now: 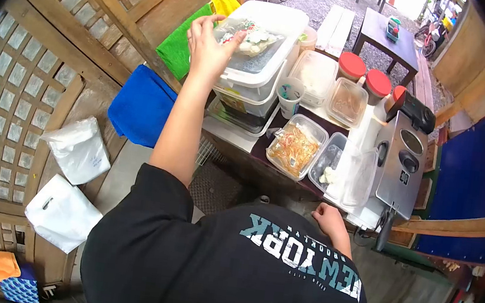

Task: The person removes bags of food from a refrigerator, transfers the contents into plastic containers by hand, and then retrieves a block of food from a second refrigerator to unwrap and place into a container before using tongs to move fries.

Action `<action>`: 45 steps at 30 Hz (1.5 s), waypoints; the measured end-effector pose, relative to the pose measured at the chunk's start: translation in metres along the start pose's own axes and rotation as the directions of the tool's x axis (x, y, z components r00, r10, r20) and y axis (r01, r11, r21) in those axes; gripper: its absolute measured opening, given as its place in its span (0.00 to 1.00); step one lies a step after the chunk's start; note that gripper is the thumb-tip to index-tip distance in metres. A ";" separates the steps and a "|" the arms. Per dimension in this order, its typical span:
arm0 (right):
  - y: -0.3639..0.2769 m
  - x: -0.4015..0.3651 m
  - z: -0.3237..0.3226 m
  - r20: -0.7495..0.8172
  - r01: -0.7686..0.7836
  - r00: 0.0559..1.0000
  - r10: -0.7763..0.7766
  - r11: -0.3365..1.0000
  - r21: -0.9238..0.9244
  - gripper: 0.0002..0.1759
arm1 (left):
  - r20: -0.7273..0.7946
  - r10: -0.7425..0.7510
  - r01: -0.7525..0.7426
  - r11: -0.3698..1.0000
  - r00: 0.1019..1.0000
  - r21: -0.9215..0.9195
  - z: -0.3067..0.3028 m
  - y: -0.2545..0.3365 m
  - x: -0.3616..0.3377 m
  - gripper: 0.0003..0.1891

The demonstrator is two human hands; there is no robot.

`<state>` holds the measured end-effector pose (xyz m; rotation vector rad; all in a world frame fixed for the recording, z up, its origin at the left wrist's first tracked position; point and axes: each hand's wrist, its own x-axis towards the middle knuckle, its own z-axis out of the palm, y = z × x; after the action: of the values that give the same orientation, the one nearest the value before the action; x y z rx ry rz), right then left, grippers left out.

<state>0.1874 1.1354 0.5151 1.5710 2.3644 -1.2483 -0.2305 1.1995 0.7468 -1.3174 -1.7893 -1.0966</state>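
Note:
My left hand (211,49) is at the left side of a white plastic tub (256,80). Its fingers and thumb are closed round the left end of a clear plastic bag (258,38) with white and green pieces inside. The bag lies at the top of the tub, over a dark surface. My right hand (333,224) is curled low, near the table's front edge, with nothing visible in it. Closest to it are an open clear container (330,155) with white lumps and a clear lid (360,180). Left of these sits a container of orange-yellow shreds (297,146).
A plastic cup (289,96), lidded boxes (347,102) and red-lidded jars (377,82) crowd the table. A metal appliance (399,163) with a black handle stands at the right. Blue cloth (142,106) and white bags (63,213) hang by the left wooden lattice.

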 end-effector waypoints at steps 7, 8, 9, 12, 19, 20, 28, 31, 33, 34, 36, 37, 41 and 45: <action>-0.037 -0.006 -0.036 -0.087 0.154 0.986 -0.142 0.977 0.148 0.10 | 0.728 -0.231 0.275 0.959 0.646 0.061 0.125 -0.133 0.074 0.37; -0.039 -0.005 -0.038 -0.084 0.162 0.985 -0.152 0.977 0.141 0.10 | 0.789 -0.186 0.253 0.967 0.585 0.040 0.123 -0.124 0.077 0.35; -0.043 -0.007 -0.041 -0.082 0.172 0.984 -0.161 0.975 0.139 0.10 | 0.844 -0.139 0.229 0.973 0.518 0.019 0.119 -0.105 0.085 0.33; -0.055 -0.011 -0.049 -0.125 0.216 0.973 -0.196 0.961 0.175 0.08 | 0.886 -0.022 0.289 0.949 0.463 -0.127 0.116 -0.087 0.101 0.25; -0.069 -0.020 -0.076 -0.346 0.316 0.918 -0.193 0.885 0.343 0.09 | 0.743 0.231 0.312 0.800 0.628 -0.513 0.026 0.039 0.104 0.12; -0.072 -0.022 -0.082 -0.371 0.318 0.913 -0.172 0.869 0.379 0.09 | 0.740 0.272 0.259 0.817 0.615 -0.516 0.010 0.061 0.096 0.12; -0.140 -0.032 -0.134 -0.811 0.760 0.475 -0.342 0.624 0.182 0.19 | 0.757 0.500 0.425 0.628 0.421 -0.651 -0.011 0.167 0.004 0.08; -0.146 -0.015 -0.127 -0.817 0.766 0.525 -0.238 0.550 0.333 0.16 | 0.774 0.525 0.492 0.599 0.354 -0.632 -0.024 0.199 -0.026 0.08; -0.139 -0.010 -0.123 -0.715 0.706 0.680 -0.160 0.406 0.581 0.15 | 0.783 0.500 0.382 0.686 0.370 -0.619 -0.022 0.208 -0.038 0.08; -0.137 -0.011 -0.123 -0.742 0.721 0.651 -0.161 0.437 0.538 0.14 | 0.773 0.507 0.373 0.680 0.381 -0.631 -0.014 0.207 -0.044 0.08; -0.132 -0.012 -0.122 -0.789 0.743 0.590 -0.168 0.496 0.450 0.15 | 0.754 0.518 0.355 0.671 0.404 -0.651 -0.013 0.212 -0.046 0.08; -0.129 -0.014 -0.122 -0.732 0.691 0.675 -0.091 0.426 0.584 0.17 | 0.845 0.438 0.400 0.747 0.306 -0.532 -0.018 0.213 -0.045 0.08; -0.122 -0.013 -0.119 -0.784 0.738 0.613 -0.095 0.422 0.527 0.18 | 0.710 0.546 0.317 0.645 0.446 -0.695 -0.011 0.216 -0.061 0.10; -0.116 -0.023 -0.121 -0.741 0.691 0.660 -0.120 0.484 0.537 0.18 | 0.760 0.519 0.327 0.694 0.391 -0.642 -0.014 0.221 -0.061 0.13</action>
<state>0.1522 1.1756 0.6756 1.8186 2.9463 -2.5856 -0.0015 1.1935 0.7541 -3.0318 -1.9240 -1.0865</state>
